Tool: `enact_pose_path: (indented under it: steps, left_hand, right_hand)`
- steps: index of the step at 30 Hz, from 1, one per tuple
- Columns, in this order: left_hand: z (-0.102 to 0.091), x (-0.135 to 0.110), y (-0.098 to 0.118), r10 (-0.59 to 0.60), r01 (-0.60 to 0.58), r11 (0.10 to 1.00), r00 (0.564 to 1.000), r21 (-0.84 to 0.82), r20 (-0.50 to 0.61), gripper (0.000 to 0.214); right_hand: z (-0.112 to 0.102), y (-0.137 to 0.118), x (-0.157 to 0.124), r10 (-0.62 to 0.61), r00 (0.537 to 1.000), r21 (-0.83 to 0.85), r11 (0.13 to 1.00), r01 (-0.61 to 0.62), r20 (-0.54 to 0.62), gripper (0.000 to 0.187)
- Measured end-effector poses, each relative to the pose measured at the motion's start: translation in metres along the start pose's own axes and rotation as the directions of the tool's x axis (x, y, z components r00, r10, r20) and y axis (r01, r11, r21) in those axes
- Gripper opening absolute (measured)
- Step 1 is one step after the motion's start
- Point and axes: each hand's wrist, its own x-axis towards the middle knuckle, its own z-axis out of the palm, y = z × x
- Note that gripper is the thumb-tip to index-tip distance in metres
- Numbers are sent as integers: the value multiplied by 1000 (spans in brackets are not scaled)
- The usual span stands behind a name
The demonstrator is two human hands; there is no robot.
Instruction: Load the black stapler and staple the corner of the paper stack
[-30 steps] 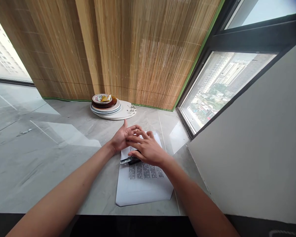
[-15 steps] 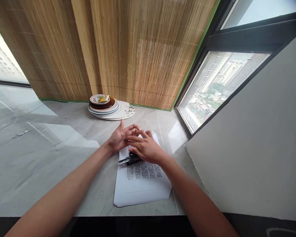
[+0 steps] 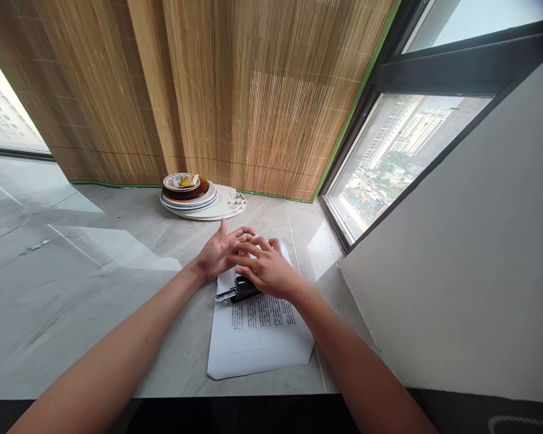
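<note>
My left hand (image 3: 217, 252) is palm up, its thumb raised and its fingers stretched out to the right. Over its palm and fingers reaches my right hand (image 3: 268, 268), palm down, with spread, slightly bent fingers touching the left one. Anything small between the two hands is hidden. Just below my right hand lies a black stapler (image 3: 243, 290), partly covered by it, with a shiny metal part sticking out to the left. Beneath the stapler are sheets of printed paper (image 3: 260, 349), cut off at the lower corners.
Beyond my hands, a stack of plates (image 3: 190, 202) stands on an oval white board (image 3: 228, 206). A bamboo blind (image 3: 208, 90) hangs behind it. To the right are a dark-framed window (image 3: 389, 175) and a white wall (image 3: 475, 265). The grey tiled surface (image 3: 95, 301) spreads leftwards.
The fingers of my right hand have shifted slightly over my left hand. A small dark spot earlier visible at their tips no longer shows. Stapler and paper lie as before.
</note>
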Motion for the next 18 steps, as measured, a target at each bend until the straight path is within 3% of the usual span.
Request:
enact_pose_path:
  steps: [8,11,12,14,16,18]
  left_hand:
    - [4,1,0,12,-12,999,1000,37,10,64]
    - [-3,8,-3,197,-178,972,974,155,-116,55]
    - [-7,10,-4,303,-254,935,935,248,-184,50]
    - [-18,12,-4,527,-307,780,792,545,-309,38]
    - [-30,12,-3,704,-110,514,620,850,-346,23]
    - [-38,10,-2,819,178,227,497,958,-287,18]
  right_hand:
    - [3,1,1,109,991,116,988,-100,-78,33]
    - [3,14,2,202,963,250,956,-154,-181,31]
    - [4,23,1,246,940,289,941,-174,-237,30]
    - [7,47,-4,346,866,343,913,-221,-361,27]
    - [12,76,-13,430,791,355,889,-288,-434,25]
    - [19,103,-24,529,725,341,846,-410,-441,26]
